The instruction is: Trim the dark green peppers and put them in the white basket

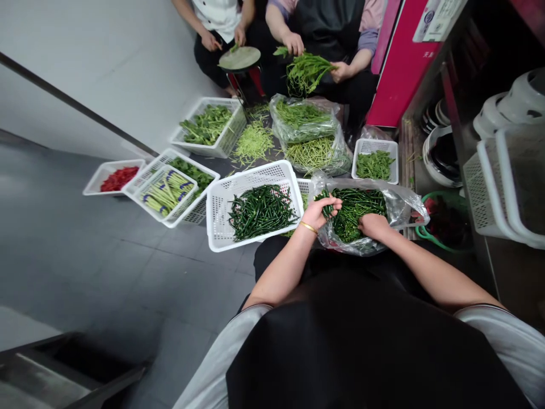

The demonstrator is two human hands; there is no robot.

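Note:
My left hand (320, 213), with a gold bangle at the wrist, is closed around a few thin dark green chili peppers (326, 205). It is over the left edge of a clear plastic bag (402, 199). The bag lies open and holds a heap of long green chili peppers (355, 207). My right hand (374, 226) is down in that heap with its fingers curled in among the peppers; the fingertips are hidden. Left of the bag stands a white perforated basket (219, 218) with a pile of loose dark green chili peppers (261, 213) in it.
White baskets with leafy greens (208, 125), bundled green stalks (166, 193) and red peppers (117, 179) stand left. Ahead, two people sit working; one person's hand (293, 42) holds leafy stems (310, 71). Plastic bags of greens (304, 116) lie between us. A green basket (447, 224) sits right.

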